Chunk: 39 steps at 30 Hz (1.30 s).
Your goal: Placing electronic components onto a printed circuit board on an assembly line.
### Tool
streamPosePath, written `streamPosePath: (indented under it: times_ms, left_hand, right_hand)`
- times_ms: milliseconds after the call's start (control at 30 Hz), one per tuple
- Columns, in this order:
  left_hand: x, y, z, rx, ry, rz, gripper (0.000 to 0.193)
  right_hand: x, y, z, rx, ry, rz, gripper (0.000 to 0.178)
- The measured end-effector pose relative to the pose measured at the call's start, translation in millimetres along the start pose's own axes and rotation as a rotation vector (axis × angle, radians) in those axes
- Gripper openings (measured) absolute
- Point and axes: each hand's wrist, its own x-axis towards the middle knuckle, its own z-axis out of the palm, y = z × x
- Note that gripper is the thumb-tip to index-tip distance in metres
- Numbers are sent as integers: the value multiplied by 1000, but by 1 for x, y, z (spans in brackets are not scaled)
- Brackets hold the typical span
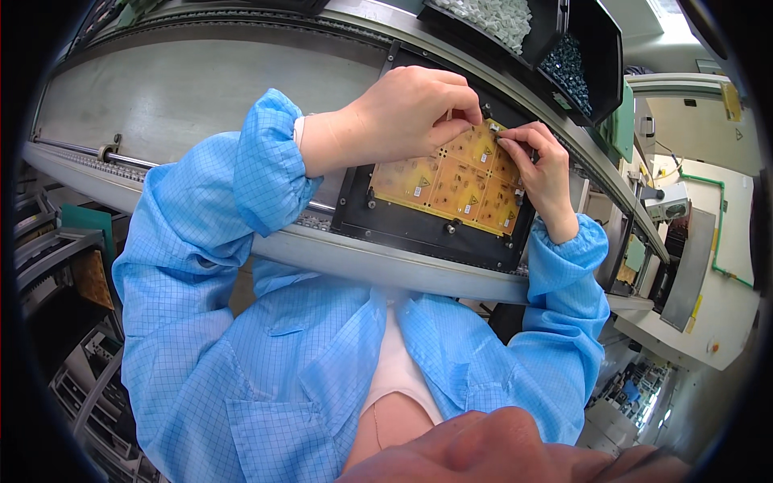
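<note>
Nearest to the camera, the person's blue checked smock sleeves point(241, 266) are reaching up from the lower edge toward a conveyor line, the forearms crossing its pale front rail point(386, 262). Just beyond that rail a black carrier frame point(419, 233) is sitting on the line, and a yellow circuit panel point(451, 181), divided into several small square boards, is lying flat inside it. Both hands are working at the panel's far corner: the left hand point(403, 113) is hovering over that edge with its fingers pinched together on a small pale part point(493, 129), while the right hand point(543, 173) is resting along the panel's right side, its fingertips point(509, 143) closing on the same spot so that the two hands are almost touching there. Whether the part is already seated or is only being lowered cannot be told, since the fingers are covering it. Judging by how things lie, the work seems to be at an early or middle point: most of the panel's squares are looking bare apart from printed markings, so more placing is probably remaining. Farther back, behind the line's rear rail, black bins are standing tilted toward the person, one holding white parts point(491, 16) and another holding dark parts point(568, 68).
</note>
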Motion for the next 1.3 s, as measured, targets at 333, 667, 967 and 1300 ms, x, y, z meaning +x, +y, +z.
streamPosePath:
  times_ms: [333, 667, 967, 1300]
  left_hand:
    - [1, 2, -3, -8, -19, 11, 11]
    - [-4, 2, -9, -24, 6, 7, 10]
    - [-4, -2, -16, -164, -5, -147, 10]
    - [-8, 5, -4, -377, -39, -416, 13]
  right_hand:
    - [-2, -11, 9, -144, 124, 92, 13]
    - [-2, -15, 8, -406, 161, -159, 12]
    - [47, 12, -42, -321, 382, -100, 15]
    - [134, 73, -52, -664, 18, 108, 23]
